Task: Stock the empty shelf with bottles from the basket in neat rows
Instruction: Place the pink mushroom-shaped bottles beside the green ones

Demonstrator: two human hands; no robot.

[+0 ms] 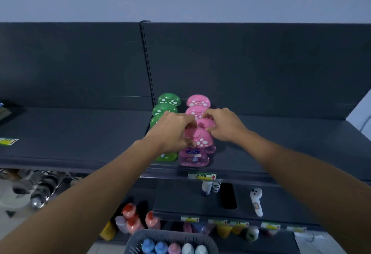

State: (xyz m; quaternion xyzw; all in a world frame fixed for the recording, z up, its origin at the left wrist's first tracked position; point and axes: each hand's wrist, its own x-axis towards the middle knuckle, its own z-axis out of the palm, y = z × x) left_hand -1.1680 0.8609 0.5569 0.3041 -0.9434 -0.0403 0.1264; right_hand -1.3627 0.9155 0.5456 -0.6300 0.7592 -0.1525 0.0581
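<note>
Dark matte shelf (80, 133): one row of translucent pink bottles (193, 156) with glossy, white-spotted mushroom-shaped caps, beside a matching green row (167, 101). Left hand (172, 131) and right hand (222, 125) both pinch narrowly on the pink caps near the row's front. Grey slatted plastic basket (136, 239) below holds blue, pink and white rounded bottles.

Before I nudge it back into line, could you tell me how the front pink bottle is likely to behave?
The front pink bottle would probably tip rather than slide, since its wide mushroom cap overhangs a narrower body. It looks like rigid plastic, so likely not fragile. With both hands on the row, neighbours may shift too.
</note>
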